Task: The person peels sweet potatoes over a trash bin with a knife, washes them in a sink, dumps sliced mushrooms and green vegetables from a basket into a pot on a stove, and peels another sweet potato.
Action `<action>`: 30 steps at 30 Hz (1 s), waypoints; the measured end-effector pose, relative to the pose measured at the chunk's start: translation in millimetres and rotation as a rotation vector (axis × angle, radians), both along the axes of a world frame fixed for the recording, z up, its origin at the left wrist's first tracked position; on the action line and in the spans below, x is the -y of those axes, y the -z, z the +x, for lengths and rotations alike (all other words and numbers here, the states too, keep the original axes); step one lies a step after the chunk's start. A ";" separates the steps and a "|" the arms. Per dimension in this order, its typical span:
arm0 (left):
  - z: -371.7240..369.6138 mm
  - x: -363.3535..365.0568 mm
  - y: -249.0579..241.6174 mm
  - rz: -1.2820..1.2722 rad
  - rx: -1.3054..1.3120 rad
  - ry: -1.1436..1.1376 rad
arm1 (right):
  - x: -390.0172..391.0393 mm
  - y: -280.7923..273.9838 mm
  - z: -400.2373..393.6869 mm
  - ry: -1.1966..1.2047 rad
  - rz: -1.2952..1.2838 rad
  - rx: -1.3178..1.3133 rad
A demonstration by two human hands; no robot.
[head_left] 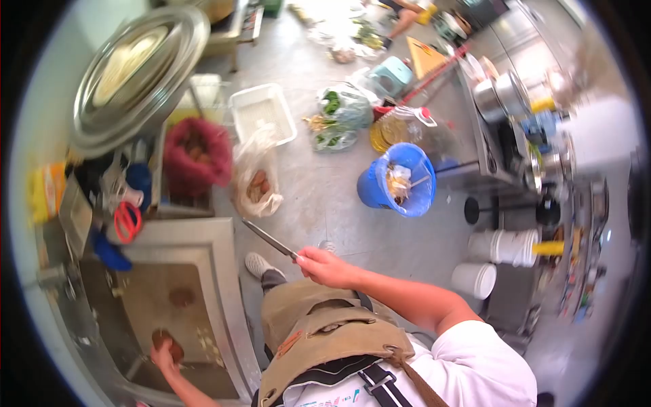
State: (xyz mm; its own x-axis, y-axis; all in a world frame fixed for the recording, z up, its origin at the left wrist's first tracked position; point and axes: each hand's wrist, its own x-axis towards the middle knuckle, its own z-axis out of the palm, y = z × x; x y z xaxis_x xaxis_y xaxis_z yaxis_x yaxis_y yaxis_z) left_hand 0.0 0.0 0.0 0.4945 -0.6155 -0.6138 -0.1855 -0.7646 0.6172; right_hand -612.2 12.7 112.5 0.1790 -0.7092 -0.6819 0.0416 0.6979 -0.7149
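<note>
We hold brown tuber (175,348) low inside sink (220,271), likely so walls contain mess: grip of left hand (163,357) closed around it. Grip of right hand (328,267) clenches knife (270,239), blade outside sink, perhaps for safety.

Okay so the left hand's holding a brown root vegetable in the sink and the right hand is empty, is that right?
Not quite: the right hand isn't empty. The head view shows it holding a knife. The left hand does hold a brown root vegetable in the sink.
</note>
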 end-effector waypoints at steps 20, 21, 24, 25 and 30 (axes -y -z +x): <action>-932.7 24.7 -71.5 0.275 -0.699 1.238 | -254.1 112.7 -460.5 0.760 -0.152 -0.384; -969.4 15.0 -50.8 0.351 -0.708 1.277 | -257.3 111.5 -478.4 0.778 -0.129 -0.364; -1059.1 -20.5 -1.4 0.510 -0.905 1.281 | -268.9 123.5 -517.2 0.856 -0.121 -0.381; -1079.5 -30.0 13.4 0.561 -0.929 1.272 | -271.7 131.9 -525.3 0.885 -0.172 -0.420; -1149.7 -57.9 63.3 0.726 -0.876 1.297 | -270.1 141.6 -565.0 0.789 -0.042 -0.537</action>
